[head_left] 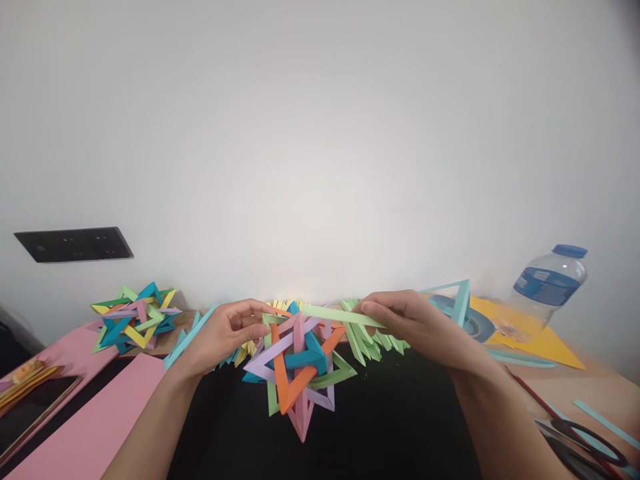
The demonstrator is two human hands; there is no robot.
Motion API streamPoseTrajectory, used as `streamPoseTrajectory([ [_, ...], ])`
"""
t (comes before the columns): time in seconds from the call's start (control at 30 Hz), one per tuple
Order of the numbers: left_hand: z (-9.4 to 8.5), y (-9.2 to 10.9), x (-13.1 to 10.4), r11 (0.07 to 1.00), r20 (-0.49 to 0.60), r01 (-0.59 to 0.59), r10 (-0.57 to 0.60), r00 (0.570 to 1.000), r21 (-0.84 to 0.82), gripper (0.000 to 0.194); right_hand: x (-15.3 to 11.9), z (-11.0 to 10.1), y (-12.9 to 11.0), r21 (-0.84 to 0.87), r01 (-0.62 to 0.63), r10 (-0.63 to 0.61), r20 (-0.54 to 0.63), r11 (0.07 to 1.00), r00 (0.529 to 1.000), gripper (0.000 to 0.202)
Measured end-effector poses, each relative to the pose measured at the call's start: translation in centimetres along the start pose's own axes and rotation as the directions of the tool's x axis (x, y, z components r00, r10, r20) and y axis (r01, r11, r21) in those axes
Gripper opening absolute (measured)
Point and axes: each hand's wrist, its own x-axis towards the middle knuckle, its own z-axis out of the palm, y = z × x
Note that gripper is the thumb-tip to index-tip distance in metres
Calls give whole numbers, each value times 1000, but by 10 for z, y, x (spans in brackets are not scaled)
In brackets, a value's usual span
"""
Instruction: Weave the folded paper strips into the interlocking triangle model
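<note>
A many-pointed paper star (295,373) of interlocked orange, blue, lilac, pink and green strips stands at the middle, over a black surface. My left hand (227,333) is at its upper left, thumb and fingers pinched on a green part of the star. A light green paper strip (340,315) reaches from the top of the star to the right. My right hand (407,323) grips the right end of this strip between thumb and fingers.
Another paper star (137,319) sits at the left by pink sheets (100,420). Folded green strips (367,341) lie behind the work. A blue tape roll (477,327), yellow paper (560,350), a bottle (550,283) and scissors (590,440) are at the right.
</note>
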Motion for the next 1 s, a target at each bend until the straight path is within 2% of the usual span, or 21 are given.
streamPoseTrajectory([
  [0.13, 0, -3, 0, 1000, 50, 25, -25, 998, 13, 27, -2, -9, 5, -146, -43, 41, -14, 988, 999, 39],
  [0.27, -1, -6, 1, 1000, 35, 10, -10, 999, -2, 24, -8, -17, 8, -124, 2, 6, 72, 992, 997, 29],
  [0.53, -5, -7, 2, 997, 63, -15, 20, 998, -72, 18, -12, -16, 6, -174, -65, 70, 25, 983, 997, 21],
  [0.73, -5, -14, 5, 997, 60, -19, 24, 998, -75, 18, -13, -16, -2, -271, -29, 53, 81, 962, 995, 22],
  [0.83, -9, -19, 6, 995, 39, -17, 21, 999, -95, 17, -15, -18, -1, -321, -14, 47, 95, 947, 994, 19],
  [1.0, -20, -24, 4, 995, -52, -48, 44, 998, -84, 16, -15, -17, 4, -374, -66, 99, 69, 925, 993, 17],
])
